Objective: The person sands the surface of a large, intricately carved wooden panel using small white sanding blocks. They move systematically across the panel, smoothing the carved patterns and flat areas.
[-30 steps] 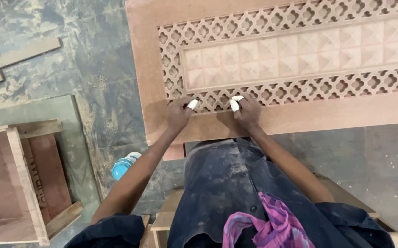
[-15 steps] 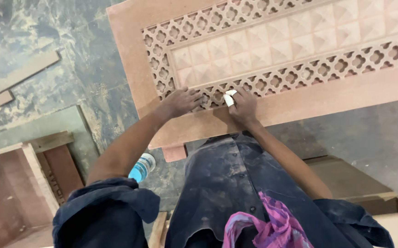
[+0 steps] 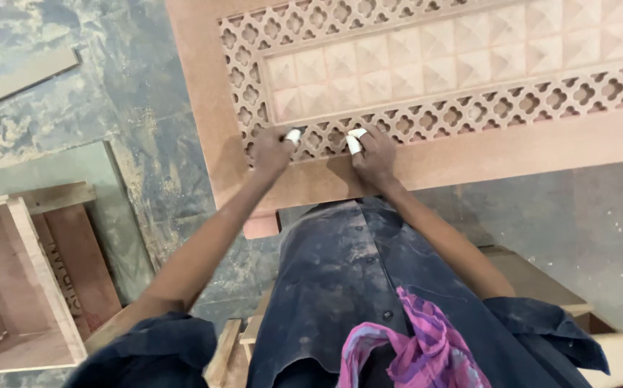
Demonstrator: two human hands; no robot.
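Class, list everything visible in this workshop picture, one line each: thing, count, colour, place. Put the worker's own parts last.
Carved panel: one, reddish-brown, lattice border around raised square tiles, top centre and right.
Open wooden box: one, brown, lower left on the floor.
Wood strips: two, pale brown, upper left on the floor.
Floor: grey, dusty, with sawdust.
Scarf: one, pink and purple, bottom centre.
Shirt: one, dark blue, dusty, centre bottom.
Finger wraps: white, on fingers of both hands.
Left hand: on the lattice border.
Right hand: on the lattice border.
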